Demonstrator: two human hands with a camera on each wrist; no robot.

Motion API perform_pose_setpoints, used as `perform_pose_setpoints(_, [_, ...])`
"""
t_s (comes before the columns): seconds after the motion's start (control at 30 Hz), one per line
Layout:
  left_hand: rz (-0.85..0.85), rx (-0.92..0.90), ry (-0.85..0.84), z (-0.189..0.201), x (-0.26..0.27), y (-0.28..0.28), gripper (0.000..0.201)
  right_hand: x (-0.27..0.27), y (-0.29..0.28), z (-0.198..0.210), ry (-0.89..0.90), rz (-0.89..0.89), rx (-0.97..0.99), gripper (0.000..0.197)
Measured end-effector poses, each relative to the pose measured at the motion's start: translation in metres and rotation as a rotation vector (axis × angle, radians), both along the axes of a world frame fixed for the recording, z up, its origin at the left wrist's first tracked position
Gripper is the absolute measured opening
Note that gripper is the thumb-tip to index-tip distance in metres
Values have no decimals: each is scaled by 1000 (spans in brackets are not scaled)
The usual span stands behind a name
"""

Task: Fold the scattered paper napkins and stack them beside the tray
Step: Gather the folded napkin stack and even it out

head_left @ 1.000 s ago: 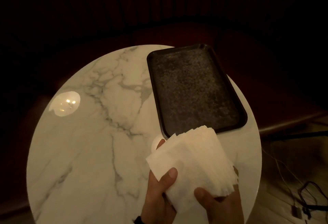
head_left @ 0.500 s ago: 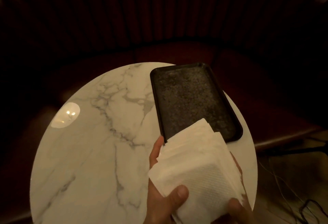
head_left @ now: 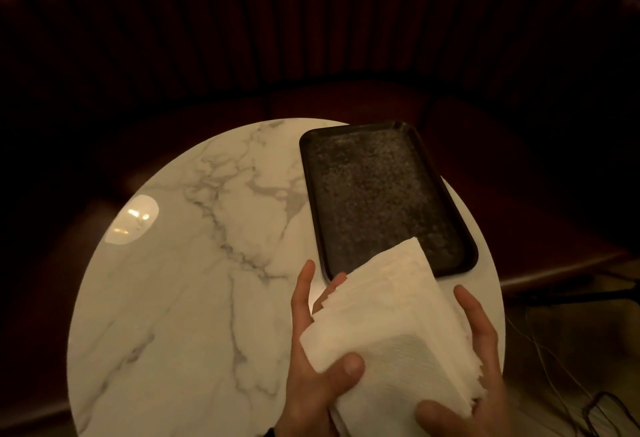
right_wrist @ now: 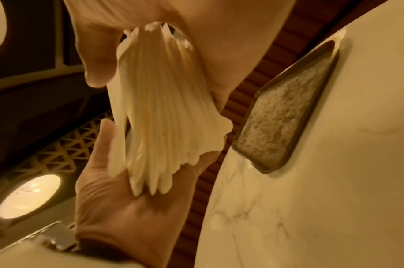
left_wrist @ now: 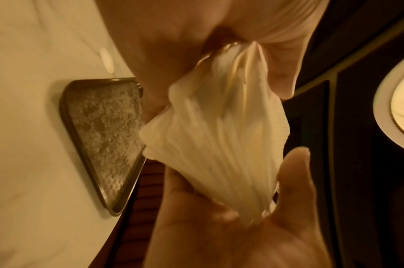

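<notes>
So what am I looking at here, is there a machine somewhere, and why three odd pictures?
No machine: a person wears three cameras. The head view looks down on a round marble table with a dark tray on it. Both hands hold one stack of white paper napkins above the table's near edge: the left hand pinches its corner with the thumb on top, the right hand cups the other side. The other two pictures come from wrist cameras, looking along each hand at the same stack edge-on.

Round marble table [head_left: 173, 298] before dark ribbed booth seat [head_left: 311, 21].
</notes>
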State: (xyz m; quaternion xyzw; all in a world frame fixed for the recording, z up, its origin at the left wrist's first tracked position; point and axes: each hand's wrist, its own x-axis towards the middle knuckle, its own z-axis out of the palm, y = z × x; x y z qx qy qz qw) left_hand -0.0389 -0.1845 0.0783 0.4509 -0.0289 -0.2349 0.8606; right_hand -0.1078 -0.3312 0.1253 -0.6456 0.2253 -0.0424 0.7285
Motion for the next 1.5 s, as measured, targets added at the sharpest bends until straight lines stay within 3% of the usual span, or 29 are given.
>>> perform_pose_setpoints(0.03, [23,-44,60,-8,0,1,109,6,-1,5,39,91,51,116])
perform_pose_setpoints(0.3, [-61,33,317,-44,-7,11,103,-1,-8,-39,173,135,141,130])
perform_pose_setpoints(0.53, [-93,224,284,-36,-11,32,120,-17,-6,-45,222,203,233,123])
perform_pose_setpoints(0.67, [-84,331,246,-17,-10,40,100,-16,-4,-45,259,240,269,121])
perform_pose_setpoints(0.73, [-102,377,243,-8,-13,42,90,-14,0,-45,290,251,295,108])
perform_pose_setpoints(0.83, [-98,434,258,-1,-20,44,75,-9,12,-38,341,295,346,67])
perform_pose_setpoints(0.93, [-95,402,364,1,-26,53,67,-10,20,-28,388,213,510,53])
perform_pose_setpoints(1.03, [-161,434,372,-1,-30,66,81,-17,28,-32,429,135,629,58])
perform_pose_setpoints(1.17, [-142,562,247,-6,-33,71,83,-21,45,-51,419,173,437,95])
perform_pose_setpoints(1.27, [-153,551,262,-9,-38,74,76,-23,49,-54,412,203,387,78])
perform_pose_setpoints(1.4, [-180,443,373,-7,-40,71,42,-28,52,-59,397,257,289,100])
perform_pose_setpoints(1.5, [-170,433,468,-5,-38,71,45,-30,48,-64,415,234,295,109])
